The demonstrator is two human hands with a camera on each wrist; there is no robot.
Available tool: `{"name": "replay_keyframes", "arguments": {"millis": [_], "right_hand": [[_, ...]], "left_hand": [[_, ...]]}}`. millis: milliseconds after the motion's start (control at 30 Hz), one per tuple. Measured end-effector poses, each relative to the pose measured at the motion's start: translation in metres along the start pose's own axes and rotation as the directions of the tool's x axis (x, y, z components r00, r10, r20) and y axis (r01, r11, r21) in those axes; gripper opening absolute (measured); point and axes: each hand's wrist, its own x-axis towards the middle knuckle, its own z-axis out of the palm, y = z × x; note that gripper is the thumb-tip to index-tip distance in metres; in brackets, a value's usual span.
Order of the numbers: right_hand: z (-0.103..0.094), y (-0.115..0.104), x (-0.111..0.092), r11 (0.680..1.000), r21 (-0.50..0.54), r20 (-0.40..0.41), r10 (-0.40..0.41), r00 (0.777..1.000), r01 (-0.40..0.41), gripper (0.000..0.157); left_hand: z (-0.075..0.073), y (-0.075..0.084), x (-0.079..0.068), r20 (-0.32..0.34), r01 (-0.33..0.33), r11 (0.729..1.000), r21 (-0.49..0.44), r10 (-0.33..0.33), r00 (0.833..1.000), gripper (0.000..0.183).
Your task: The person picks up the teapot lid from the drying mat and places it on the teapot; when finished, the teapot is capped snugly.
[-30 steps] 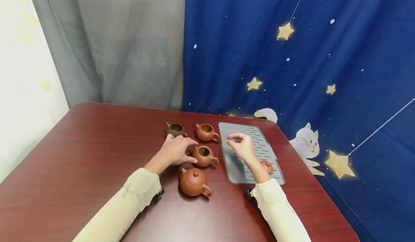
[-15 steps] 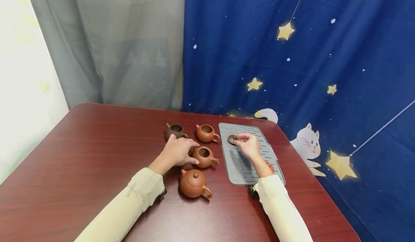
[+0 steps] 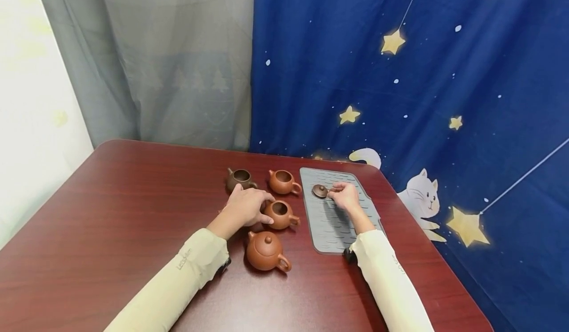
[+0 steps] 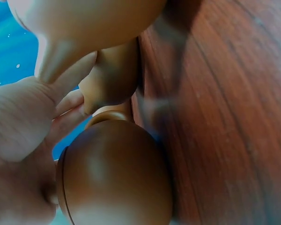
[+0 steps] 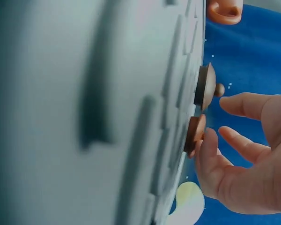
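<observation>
My left hand (image 3: 242, 207) reaches over a lidded teapot (image 4: 117, 173), mostly hidden under it in the head view. Its thumb and forefinger hold the spout side of a lidless reddish teapot (image 3: 278, 222). My right hand (image 3: 347, 197) is over the grey mat (image 3: 324, 230), beside a dark brown lid (image 3: 319, 190) lying knob up. In the right wrist view the thumb and fingers are spread apart; the forefinger nears the dark lid's knob. An orange-brown lid (image 5: 194, 131) lies just beyond the thumb; whether they touch I cannot tell.
Behind stand a dark lidless teapot (image 3: 240, 178) and a reddish lidless teapot (image 3: 281, 183). Closer to me is a lidded reddish teapot (image 3: 264, 253). All rest on the red-brown table (image 3: 133, 213), with a blue curtain (image 3: 311, 75) behind it.
My right hand has let go of the dark lid, now fully visible on the mat, and moved slightly right. My forearm now covers the lid at the mat's near right. The left hand barely moved.
</observation>
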Motion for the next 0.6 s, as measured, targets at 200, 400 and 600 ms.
{"name": "replay_keyframes", "arguments": {"millis": [200,400,600], "right_hand": [[-0.002,0.004,0.001,0.994,-0.108,-0.045,-0.028,0.999,0.023,0.021],[-0.003,0.007,0.002,0.986,-0.165,-0.075,-0.025,0.997,0.012,0.018],[-0.002,0.011,0.008,0.981,-0.196,-0.084,-0.012,0.996,-0.005,0.016]], "left_hand": [[0.002,0.000,0.000,-0.001,0.005,1.000,0.007,-0.005,1.000,0.059],[0.003,0.001,0.001,-0.005,-0.005,1.000,0.006,0.005,1.000,0.059],[0.001,0.001,0.000,-0.013,-0.006,1.000,0.012,0.006,1.000,0.059]]}}
